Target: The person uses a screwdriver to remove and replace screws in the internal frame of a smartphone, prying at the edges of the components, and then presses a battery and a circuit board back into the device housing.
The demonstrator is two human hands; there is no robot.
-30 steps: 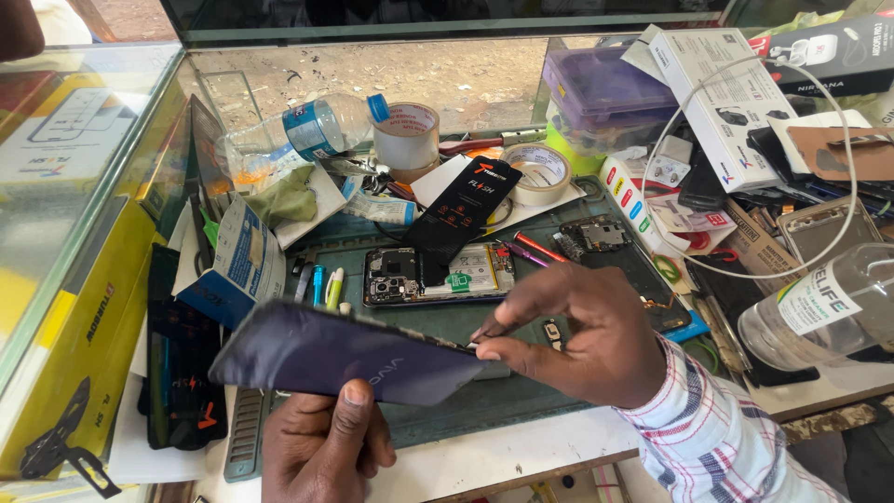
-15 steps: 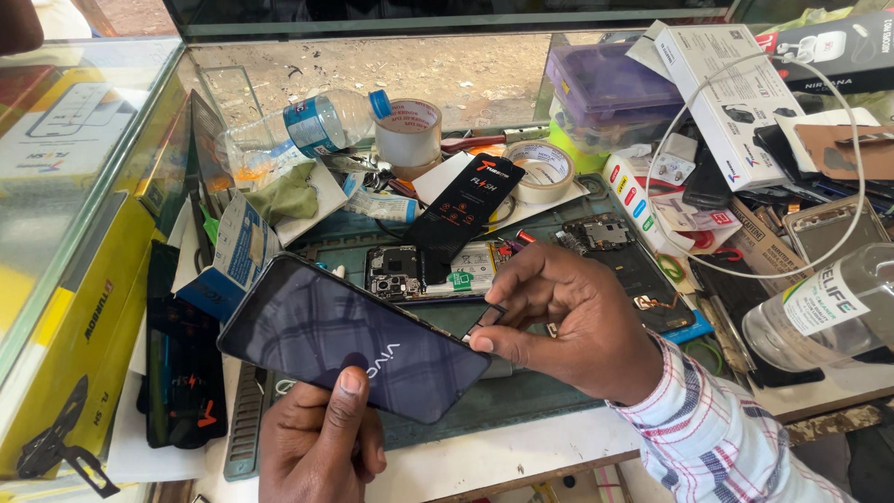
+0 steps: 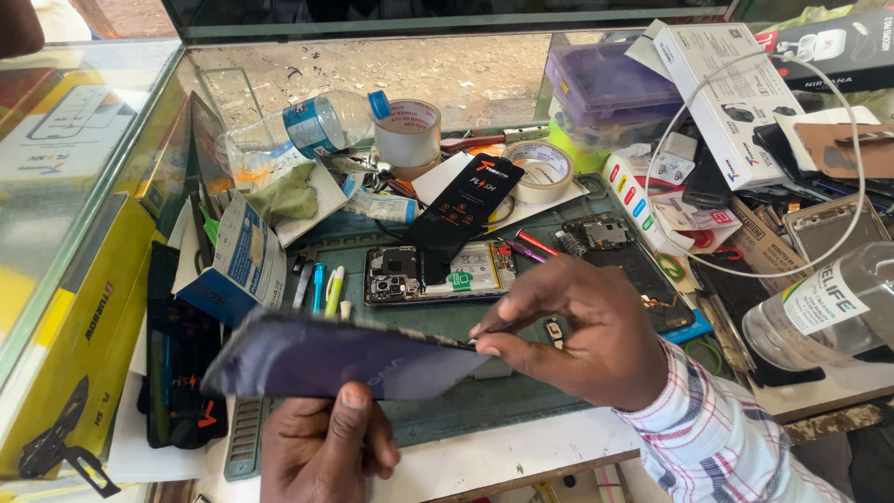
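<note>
My left hand holds a dark blue phone back cover near its lower edge, thumb on top, with the cover tilted almost flat. My right hand pinches the cover's right end, and a thin dark tool tip shows between its fingers at the seam. Behind the hands, an opened phone lies on the green work mat with its battery and board showing. A black battery pack sleeve leans across it.
Rolls of tape, a plastic bottle and a purple box sit behind the mat. Boxes, a white cable and a second bottle crowd the right. A dark phone and small box lie left.
The back cover has tipped from facing me, with its broad surface showing, down to a nearly edge-on tilt. My right hand stays at its right end.
</note>
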